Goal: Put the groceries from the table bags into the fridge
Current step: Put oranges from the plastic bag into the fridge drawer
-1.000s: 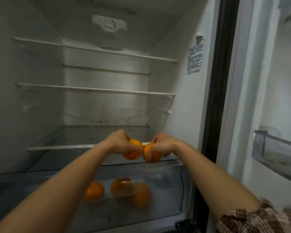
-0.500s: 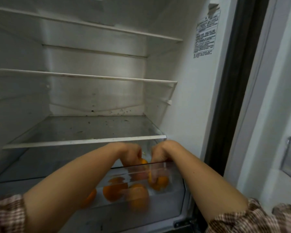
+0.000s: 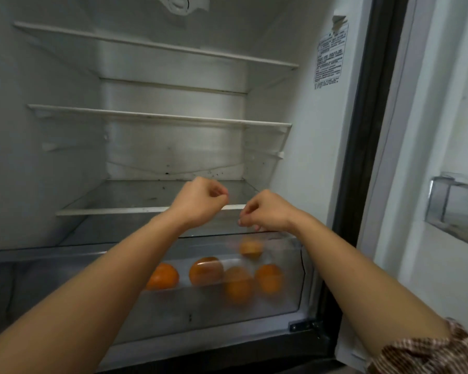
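While our hands hang over the drawer: we judge one drop-off to be done, with the fruit lying below and nothing in our grasp.
Left hand (image 3: 200,203): fingers loosely curled, holding nothing, above the front edge of the lowest glass shelf (image 3: 114,211).
Right hand (image 3: 268,211): just beside the left, fingers drooping in a loose curl, holding nothing that we can see.
Oranges (image 3: 206,269): we count five in the clear crisper drawer (image 3: 173,317) at the foot of the fridge (image 3: 38,130). They are bunched toward its right half, and one at the back is blurred.
Upper shelves: we see nothing on them.
Door bin (image 3: 457,209): to our right, contents too unclear to tell.
Bags: out of view, so we cannot say how much is left.
Next move: in our judgement, we draw both arms clear of the shelf edge, turn to the table and fetch more groceries. The drawer has room on its left.
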`<state>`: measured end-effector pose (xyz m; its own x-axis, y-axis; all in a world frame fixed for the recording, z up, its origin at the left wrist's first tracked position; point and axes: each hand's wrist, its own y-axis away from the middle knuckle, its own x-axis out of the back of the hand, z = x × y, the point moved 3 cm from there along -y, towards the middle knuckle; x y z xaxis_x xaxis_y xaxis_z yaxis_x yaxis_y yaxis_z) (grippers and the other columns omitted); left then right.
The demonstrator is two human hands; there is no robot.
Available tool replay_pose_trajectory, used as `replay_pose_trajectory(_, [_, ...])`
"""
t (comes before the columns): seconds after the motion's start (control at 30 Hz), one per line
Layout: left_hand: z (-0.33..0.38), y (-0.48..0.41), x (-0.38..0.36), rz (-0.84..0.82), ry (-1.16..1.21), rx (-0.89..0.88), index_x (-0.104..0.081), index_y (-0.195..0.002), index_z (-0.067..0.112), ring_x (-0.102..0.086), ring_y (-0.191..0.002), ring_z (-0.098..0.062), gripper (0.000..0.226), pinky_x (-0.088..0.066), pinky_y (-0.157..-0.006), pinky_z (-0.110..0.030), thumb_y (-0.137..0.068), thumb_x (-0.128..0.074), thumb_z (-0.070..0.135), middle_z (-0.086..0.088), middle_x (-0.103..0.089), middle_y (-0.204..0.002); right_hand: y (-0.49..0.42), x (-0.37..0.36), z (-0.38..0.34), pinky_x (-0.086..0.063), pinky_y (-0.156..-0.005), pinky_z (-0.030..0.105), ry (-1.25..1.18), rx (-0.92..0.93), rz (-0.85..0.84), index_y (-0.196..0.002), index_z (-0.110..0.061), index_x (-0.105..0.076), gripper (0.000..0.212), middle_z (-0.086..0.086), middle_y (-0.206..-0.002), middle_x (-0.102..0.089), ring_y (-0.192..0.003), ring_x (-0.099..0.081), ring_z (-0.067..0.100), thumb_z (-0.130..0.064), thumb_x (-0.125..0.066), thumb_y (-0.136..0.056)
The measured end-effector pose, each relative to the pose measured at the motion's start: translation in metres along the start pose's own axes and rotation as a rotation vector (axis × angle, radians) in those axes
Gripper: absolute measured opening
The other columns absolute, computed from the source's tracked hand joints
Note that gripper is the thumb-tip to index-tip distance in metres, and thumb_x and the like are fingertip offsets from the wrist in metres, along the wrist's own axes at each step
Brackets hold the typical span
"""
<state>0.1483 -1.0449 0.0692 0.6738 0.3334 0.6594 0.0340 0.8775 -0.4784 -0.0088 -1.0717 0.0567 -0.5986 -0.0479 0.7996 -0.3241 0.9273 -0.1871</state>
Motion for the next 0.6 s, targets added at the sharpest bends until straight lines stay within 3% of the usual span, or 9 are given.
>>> replay_pose_trajectory(0.2, [-0.015, 0.086, 0.024, 0.352, -0.26, -0.135, -0.066, -0.108, 0.02, -0.056, -0.109, -0.021, 0.025, -0.05, -0.083, -0.037, -0.089, -0.052, 0.029, -0.001, -0.066, -0.109, 0.044, -0.038, -0.02, -0.055, -0.073, 0.035, -0.081, 0.183, 0.248, -0.08, -0.018, -0.075, 0.012, -0.002, -0.074, -0.072, -0.073, -0.065, 0.011, -0.026, -0.067, -0.085])
replay_pose_trajectory(0.3, [-0.035, 0.124, 0.022, 0.432, -0.38, -0.279, -0.066, -0.105, 0.014, -0.055, -0.114, -0.027, 0.033, -0.05, -0.092, -0.042, -0.086, -0.046, 0.033, -0.007, -0.066, -0.107, 0.066, -0.059, -0.024, -0.05, -0.086, 0.04, 0.152, 0.285, 0.385, -0.094, -0.02, -0.073, 0.031, -0.003, -0.095, -0.073, -0.094, -0.063, 0.017, -0.045, -0.055, -0.087])
replay_pose_trajectory(0.43, [-0.069, 0.159, 0.006, 0.441, -0.576, -0.27, -0.056, -0.128, 0.016, -0.038, -0.131, -0.03, 0.051, -0.025, -0.111, -0.05, -0.084, -0.045, 0.041, -0.015, -0.053, -0.134, 0.093, -0.083, -0.021, -0.041, -0.098, 0.046, 0.347, 0.43, 0.602, -0.113, -0.018, -0.067, 0.053, 0.001, -0.116, -0.067, -0.112, -0.058, 0.021, -0.054, -0.047, -0.08])
replay_pose_trajectory(0.5, [-0.08, 0.169, -0.002, 0.431, -0.635, -0.261, -0.045, -0.138, 0.02, -0.028, -0.136, -0.03, 0.062, -0.018, -0.111, -0.051, -0.082, -0.054, 0.045, -0.016, -0.043, -0.145, 0.101, -0.097, -0.013, -0.034, -0.105, 0.055, 0.442, 0.462, 0.664, -0.127, -0.017, -0.059, 0.06, 0.005, -0.131, -0.06, -0.124, -0.051, 0.022, -0.053, -0.049, -0.08])
replay_pose_trajectory(0.6, [-0.089, 0.172, -0.009, 0.375, -0.689, -0.229, -0.03, -0.147, 0.024, -0.017, -0.143, -0.031, 0.089, -0.019, -0.111, -0.059, -0.072, -0.072, 0.049, -0.014, -0.026, -0.155, 0.106, -0.113, 0.004, -0.017, -0.11, 0.06, 0.582, 0.446, 0.604, -0.147, -0.025, -0.032, 0.08, 0.008, -0.155, -0.031, -0.143, -0.022, 0.025, -0.061, -0.05, -0.078])
